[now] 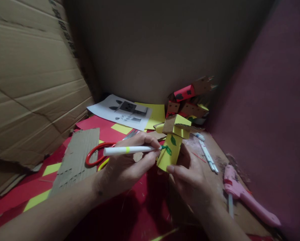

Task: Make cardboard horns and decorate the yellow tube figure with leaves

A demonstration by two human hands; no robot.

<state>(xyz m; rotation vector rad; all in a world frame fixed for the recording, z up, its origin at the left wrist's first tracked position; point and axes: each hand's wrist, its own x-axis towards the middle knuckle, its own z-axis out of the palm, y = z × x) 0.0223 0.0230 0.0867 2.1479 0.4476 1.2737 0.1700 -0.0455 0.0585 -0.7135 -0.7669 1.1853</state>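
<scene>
My left hand point(132, 160) pinches a white marker point(124, 150) with a yellow band, its green tip touching a yellow paper tube point(173, 160). Two green leaf shapes show on the tube, one at the marker tip and one above it. A boxy yellow and cardboard piece point(176, 125) sits on the tube's upper end. My right hand point(190, 172) grips the tube near its lower end from the right, thumb in front; some fingers are hidden behind it.
Red-handled scissors point(89, 160) lie by a cardboard strip point(76, 157) at left. A printed sheet point(107, 108) and red and brown paper figures point(185, 93) are behind. White markers point(207, 155) and a pink glue gun point(240, 190) lie at right. Cardboard and a pink wall flank the sides.
</scene>
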